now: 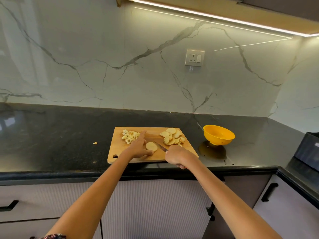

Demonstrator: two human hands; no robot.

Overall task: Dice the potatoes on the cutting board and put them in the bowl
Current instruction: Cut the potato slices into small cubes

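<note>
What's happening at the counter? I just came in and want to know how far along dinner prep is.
A person is dicing potatoes on a wooden cutting board. The right hand grips a knife, its blade by a potato slice that the left hand steadies with straight fingers. A pile of diced pieces lies at the board's far left, and a heap of uncut slices waits at its far right. The yellow bowl to the right looks empty. One stray piece lies on the counter.

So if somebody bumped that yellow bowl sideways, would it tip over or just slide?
Probably slide, maybe wobble. The yellow bowl looks like thin plastic and seems empty, so likely light. Its foot is narrower than its wide rim, and the dark countertop under it looks glossy, so it would likely skate easily.
</note>
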